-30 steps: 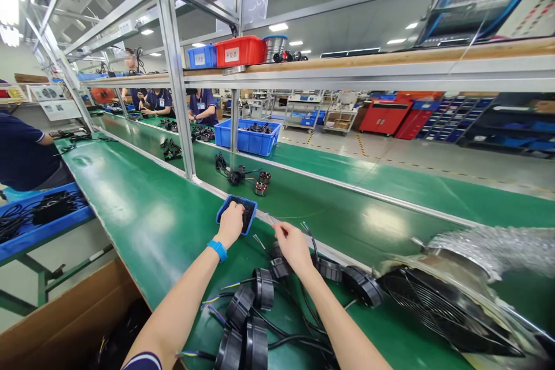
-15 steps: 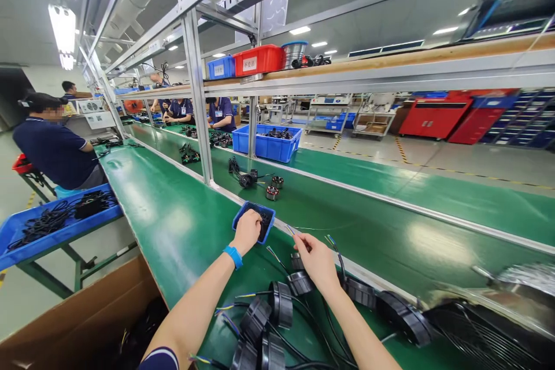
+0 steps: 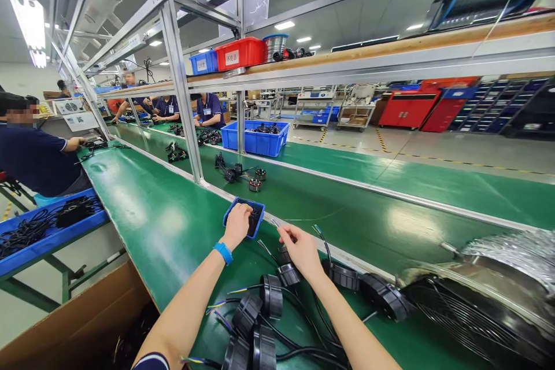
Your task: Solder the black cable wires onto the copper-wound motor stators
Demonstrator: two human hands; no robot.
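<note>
My left hand, with a blue band at its wrist, reaches into a small blue bin of small black parts. Its fingers are curled, and whatever sits between the fingertips is hidden. To the right, my right hand pinches the end of a cable whose thin stripped wires poke out past the thumb and finger. Below it stand round black housings, each with a black cable. More black housings with coloured wire ends crowd the bench in front of me.
A metal rail divides my green bench from a lower green surface holding motor parts and a large blue crate. At right lies a black fan grille. An upright post supports a shelf. A seated co-worker is at left.
My view has swung slightly to the right, so everything sits further left in the picture. Both hands keep nearly the same places, the left in the bin and the right at the wires.
</note>
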